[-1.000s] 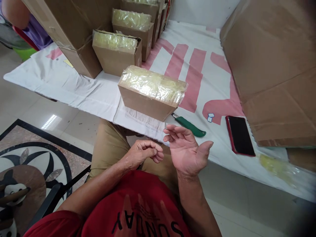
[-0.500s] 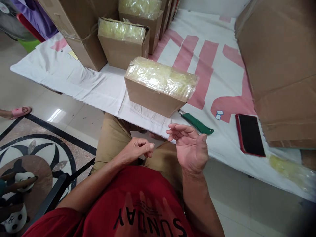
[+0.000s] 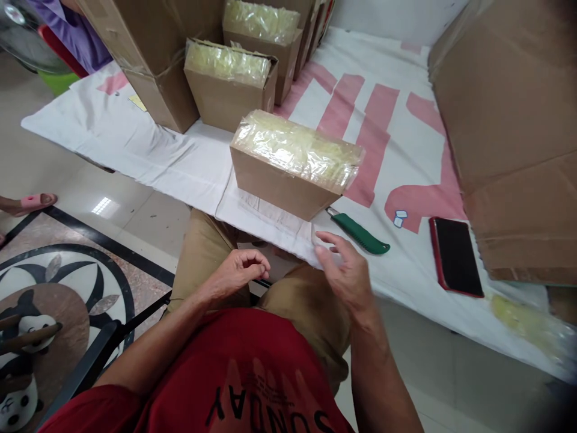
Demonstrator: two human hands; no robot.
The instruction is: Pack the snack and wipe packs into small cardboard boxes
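My left hand [image 3: 238, 269] hovers above my lap in front of the table edge. Its fingers are curled in toward the thumb, and nothing shows in them. Near the cloth's front edge, my right hand [image 3: 346, 270] has its thumb and forefinger apart and holds nothing. Just beyond it lies a cutter knife with a green handle [image 3: 360, 233], its metal tip toward the box. An open cardboard box [image 3: 282, 185] stands close to the table edge, filled to the top with clear yellowish plastic packets [image 3: 300, 147].
More packet-filled boxes [image 3: 229, 93] and a tall carton [image 3: 166, 90] stand at the back left. A large carton [image 3: 509, 138] rises on the right, beside a phone [image 3: 457, 257] and a plastic bag [image 3: 527, 322]. Another person's foot [image 3: 31, 203] shows at left.
My right hand has turned from palm up to palm inward, its fingers now bent toward the thumb. My left thumb has drawn in against the curled fingers. The box and knife stay put.
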